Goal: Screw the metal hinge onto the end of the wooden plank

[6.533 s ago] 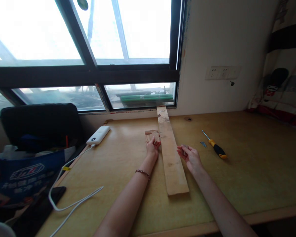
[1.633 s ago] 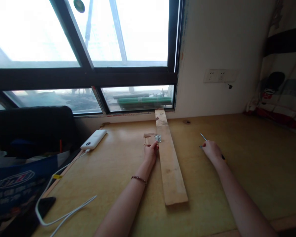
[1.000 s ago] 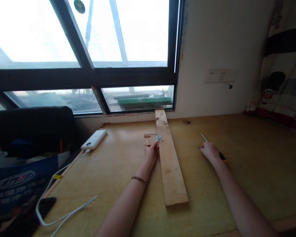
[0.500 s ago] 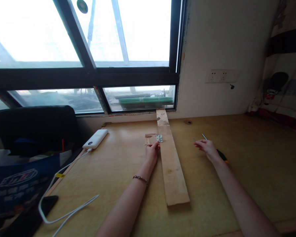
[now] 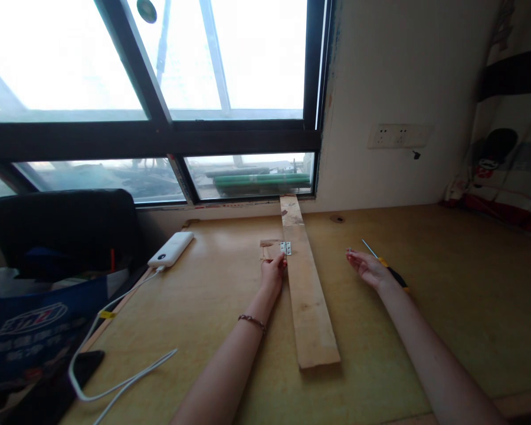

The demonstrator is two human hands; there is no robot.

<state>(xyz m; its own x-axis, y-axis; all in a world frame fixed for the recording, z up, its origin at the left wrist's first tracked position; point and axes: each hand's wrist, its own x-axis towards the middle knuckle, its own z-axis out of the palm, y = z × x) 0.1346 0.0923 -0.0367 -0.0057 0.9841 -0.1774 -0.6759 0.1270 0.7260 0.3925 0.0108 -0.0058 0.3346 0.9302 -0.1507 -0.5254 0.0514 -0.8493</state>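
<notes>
A long wooden board [image 5: 307, 283] lies lengthwise on the table, its far end near the window. A small metal hinge [image 5: 285, 248] bridges the board's left edge and a short wooden piece [image 5: 269, 248]. My left hand [image 5: 273, 274] is closed at the hinge, thumb and fingers pressing its lower edge and the short piece. Right of the board, my right hand [image 5: 366, 267] is raised, with a tiny screw [image 5: 348, 251] pinched at the fingertips; its details are too small to make out. A screwdriver [image 5: 393, 276] with a black and yellow handle lies beside it, partly behind my wrist.
A white power bank [image 5: 171, 249] with a white cable [image 5: 128, 383] sits at the table's left side. Beyond that edge are a black chair [image 5: 66, 230] and a blue bag [image 5: 30, 336]. The window [image 5: 248, 136] and a wall socket [image 5: 400, 136] are behind the table.
My right hand has turned palm upward, its fingers lifting the screw into view. More of the screwdriver's handle shows. My left hand, the hinge and the board have stayed in place.
</notes>
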